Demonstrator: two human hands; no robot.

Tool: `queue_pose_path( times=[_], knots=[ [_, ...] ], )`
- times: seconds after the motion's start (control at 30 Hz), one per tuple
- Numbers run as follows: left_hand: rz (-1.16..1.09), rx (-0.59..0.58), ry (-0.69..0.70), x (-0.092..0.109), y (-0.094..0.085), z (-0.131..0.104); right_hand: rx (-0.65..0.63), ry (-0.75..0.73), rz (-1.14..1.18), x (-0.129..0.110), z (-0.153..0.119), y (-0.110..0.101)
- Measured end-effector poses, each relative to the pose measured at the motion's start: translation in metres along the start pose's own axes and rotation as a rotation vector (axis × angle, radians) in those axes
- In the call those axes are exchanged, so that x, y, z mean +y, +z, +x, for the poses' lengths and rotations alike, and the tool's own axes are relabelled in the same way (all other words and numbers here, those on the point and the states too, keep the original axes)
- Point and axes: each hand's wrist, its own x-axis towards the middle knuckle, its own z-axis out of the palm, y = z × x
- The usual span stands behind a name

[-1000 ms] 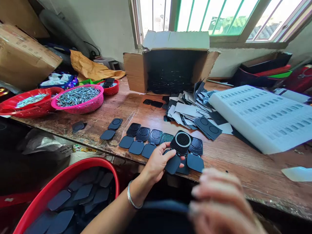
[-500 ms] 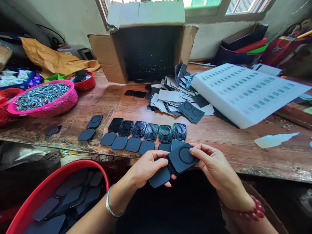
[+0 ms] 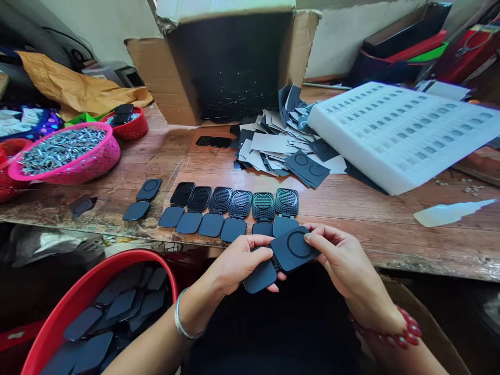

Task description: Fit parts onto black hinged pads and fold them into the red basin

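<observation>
Between my two hands is a black hinged two-panel case [image 3: 284,254], tilted, its upper panel marked with a dark ring. My left hand [image 3: 238,263] grips it near the hinge, the thumb on top and fingertips showing underneath. Its plain lower panel [image 3: 260,277] hangs toward me. My right hand [image 3: 344,258] pinches the upper panel's right edge, thumb beside the ring. Just beyond, a row of similar opened cases [image 3: 222,200] lies on the wooden table, their far panels showing a grid pattern. Left of the row sits another opened case [image 3: 149,189] with a ring face.
A red tub [image 3: 172,276] of black panels stands below the table edge at left. Pink basket [image 3: 111,153] holds small metal parts. Behind are a cardboard box [image 3: 179,99], a heap of grey and black sheets [image 3: 273,143], a white foam tray [image 3: 375,151] and a translucent bottle [image 3: 433,214].
The view has shifted slightly, so the table items appear a little higher. The case has moved slightly in my hands, its lower panel now up and to the right. Both hands keep their hold.
</observation>
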Motion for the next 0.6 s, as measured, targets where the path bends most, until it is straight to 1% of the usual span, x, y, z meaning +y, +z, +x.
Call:
queue_pose_path(
  times=[0.17, 0.33, 0.6],
  knots=[
    [-0.002, 0.001, -0.001, -0.0012, -0.0003, 0.001, -0.006, 0.0, 0.01, -0.0012, -0.0009, 0.0002],
    [-0.001, 0.004, -0.008, -0.001, 0.0, 0.0012, 0.014, 0.008, 0.001, -0.0036, -0.0012, 0.002],
    [0.004, -0.002, 0.001, -0.0009, 0.0007, 0.0011, 0.021, -0.034, -0.033, -0.0043, -0.0018, 0.0021]
  ],
)
